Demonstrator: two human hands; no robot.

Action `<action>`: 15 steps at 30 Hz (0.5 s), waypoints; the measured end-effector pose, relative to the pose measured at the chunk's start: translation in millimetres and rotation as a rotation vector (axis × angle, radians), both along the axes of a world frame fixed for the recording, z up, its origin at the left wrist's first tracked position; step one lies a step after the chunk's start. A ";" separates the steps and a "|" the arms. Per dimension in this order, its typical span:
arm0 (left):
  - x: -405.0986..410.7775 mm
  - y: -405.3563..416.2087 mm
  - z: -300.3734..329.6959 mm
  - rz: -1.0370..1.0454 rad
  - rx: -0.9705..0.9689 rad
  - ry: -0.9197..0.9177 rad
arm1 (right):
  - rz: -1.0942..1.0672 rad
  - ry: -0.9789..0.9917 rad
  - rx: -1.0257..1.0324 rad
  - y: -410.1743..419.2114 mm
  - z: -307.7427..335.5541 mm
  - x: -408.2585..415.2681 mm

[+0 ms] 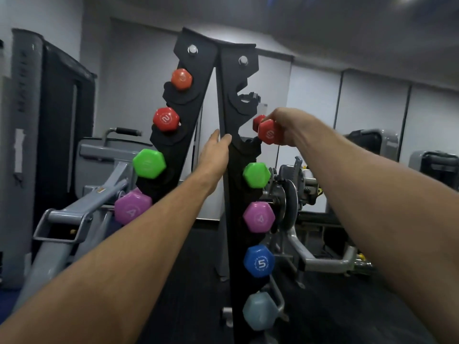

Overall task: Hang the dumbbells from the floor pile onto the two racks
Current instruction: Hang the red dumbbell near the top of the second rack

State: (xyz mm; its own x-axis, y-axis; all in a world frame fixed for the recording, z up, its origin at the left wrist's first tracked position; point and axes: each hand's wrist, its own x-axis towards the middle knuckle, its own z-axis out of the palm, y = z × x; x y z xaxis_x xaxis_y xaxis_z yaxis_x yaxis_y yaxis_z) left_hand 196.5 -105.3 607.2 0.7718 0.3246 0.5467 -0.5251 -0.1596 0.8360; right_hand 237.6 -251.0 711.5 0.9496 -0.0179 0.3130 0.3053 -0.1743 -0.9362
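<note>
Up high, the right hand (285,125) grips a small, seemingly light red hex dumbbell (269,132) mid-handle; the left hand (216,151), fingers straight, steadies the black rack (228,184).

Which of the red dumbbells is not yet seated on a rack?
The red dumbbell gripped by the right hand, beside the right rack. The other red one hangs on the left rack.

Looks like a small gym room. Pale grey-white walls (139,58), with panel seams on the right side (372,100). The floor (335,306) is dark, maybe rubber. On the left there's a grey weight machine (74,214) with a tall dark padded frame (62,115) behind it. Another grey machine with metal plates (290,194) sits right of centre, and a dark-and-grey box-shaped unit (434,170) is at the far right. Lighting's dim, with a glare patch on the ceiling (407,1).
</note>
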 end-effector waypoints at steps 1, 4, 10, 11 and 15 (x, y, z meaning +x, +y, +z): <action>1.5 0.6 0.0 -0.029 0.001 -0.001 | 0.001 0.021 -0.031 4.2 0.4 6.2; 4.8 1.0 -1.1 -0.079 -0.003 -0.008 | -0.016 0.059 -0.077 11.8 2.5 27.1; 20.1 7.9 -1.4 -0.120 -0.029 0.005 | 0.048 0.111 -0.054 27.7 13.7 47.6; 17.4 7.3 -0.8 -0.129 -0.026 0.003 | 0.076 0.120 -0.057 31.1 11.9 46.6; 13.8 6.0 -1.7 -0.163 -0.029 0.005 | 0.216 0.119 0.019 26.2 -0.9 43.2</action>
State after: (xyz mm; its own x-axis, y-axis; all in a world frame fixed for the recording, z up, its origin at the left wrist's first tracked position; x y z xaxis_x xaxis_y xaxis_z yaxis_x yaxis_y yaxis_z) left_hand 210.3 -99.3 605.5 0.8183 0.2102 0.5350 -0.5378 -0.0484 0.8417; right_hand 280.8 -224.8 710.6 0.9622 0.1845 0.2005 0.2211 -0.0987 -0.9702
